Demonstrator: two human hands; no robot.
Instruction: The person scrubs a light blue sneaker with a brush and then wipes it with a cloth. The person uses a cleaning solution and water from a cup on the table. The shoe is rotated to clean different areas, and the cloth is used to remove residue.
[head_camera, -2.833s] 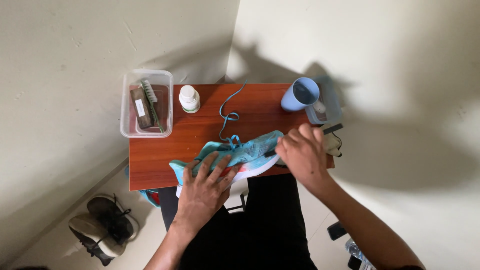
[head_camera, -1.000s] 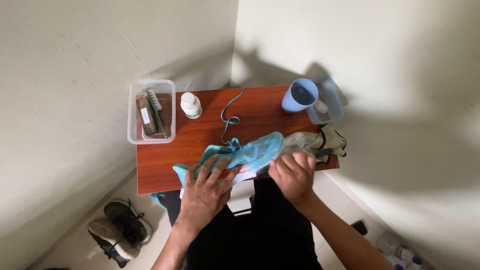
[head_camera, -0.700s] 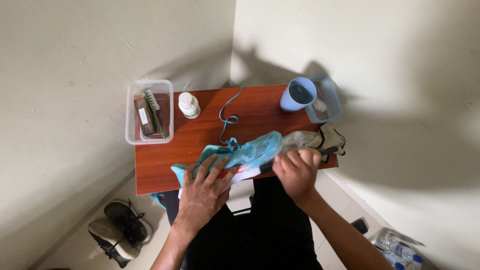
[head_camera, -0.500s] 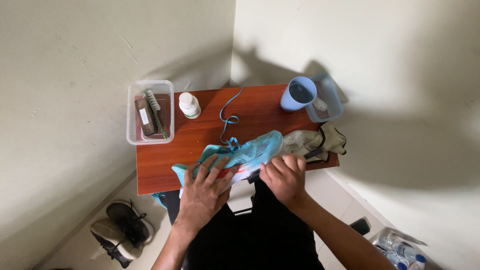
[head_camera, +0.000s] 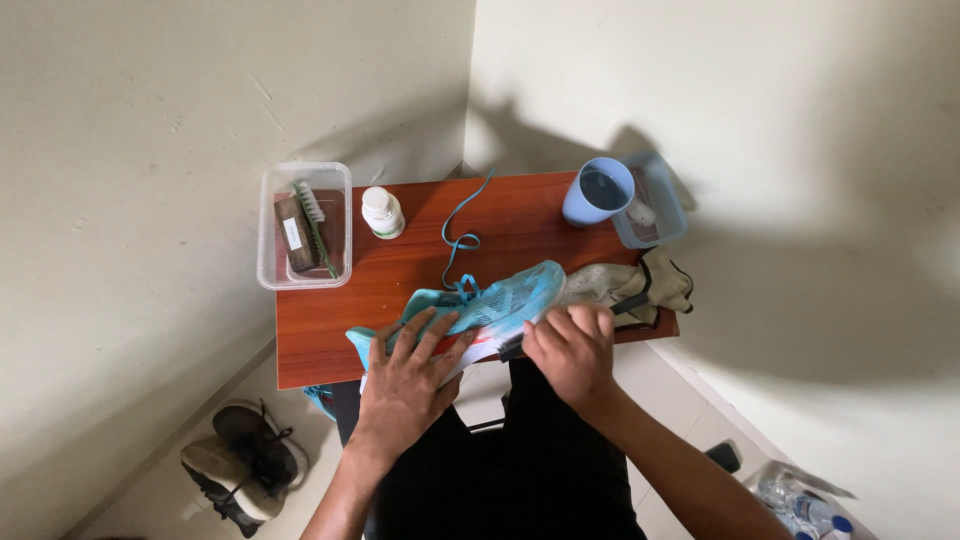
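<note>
Turquoise mesh sneaker (head_camera: 500, 305), on its side at the near edge of the reddish wooden table (head_camera: 400, 275); heel and much of the white sole hidden under the left hand (head_camera: 415, 365), which lies spread, pressing it down. Right hand (head_camera: 570, 345) clenched on a dark, slim tool at the sole; its kind unclear. Loose blue lace (head_camera: 455, 230) behind. Crumpled beige cloth (head_camera: 640, 285) beside the toe. Clear plastic box (head_camera: 303, 225) with brushes, white bottle (head_camera: 381, 212), blue cup (head_camera: 598, 192).
</note>
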